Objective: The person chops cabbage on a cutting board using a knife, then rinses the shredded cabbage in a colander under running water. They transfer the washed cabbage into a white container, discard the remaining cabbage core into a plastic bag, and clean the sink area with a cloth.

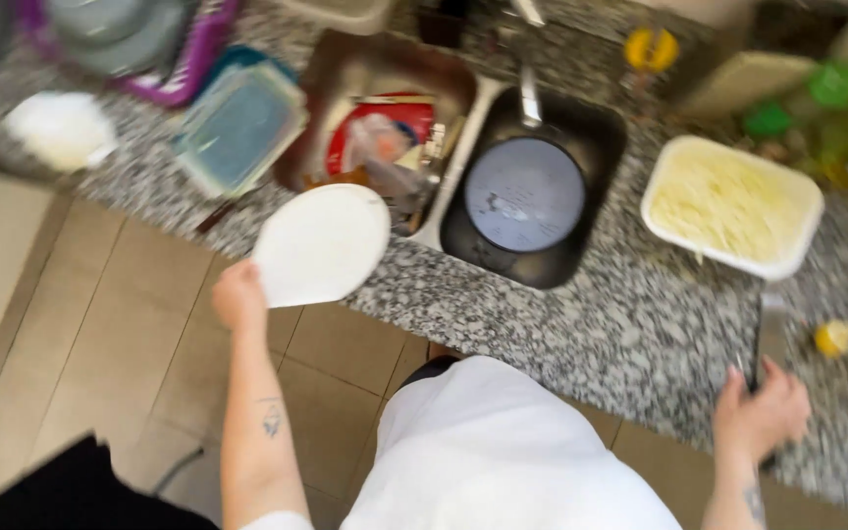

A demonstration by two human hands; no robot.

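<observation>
My left hand [239, 294] pinches the edge of 1 round white plate [321, 243], held over the speckled granite bench [581, 324] edge, centre-left of frame. My right hand [760, 412] is closed around a dark handled utensil [766, 344] at lower right. Risk: the rim-only hold could let the plate slip to the tiled floor [130, 324].

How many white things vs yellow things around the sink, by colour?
White: 3, the plate in the left hand, the tray of pale shreds, a blurred lump far left.
Yellow: 2, a blurred object behind the sink, one near the right hand.
Total: 5
</observation>
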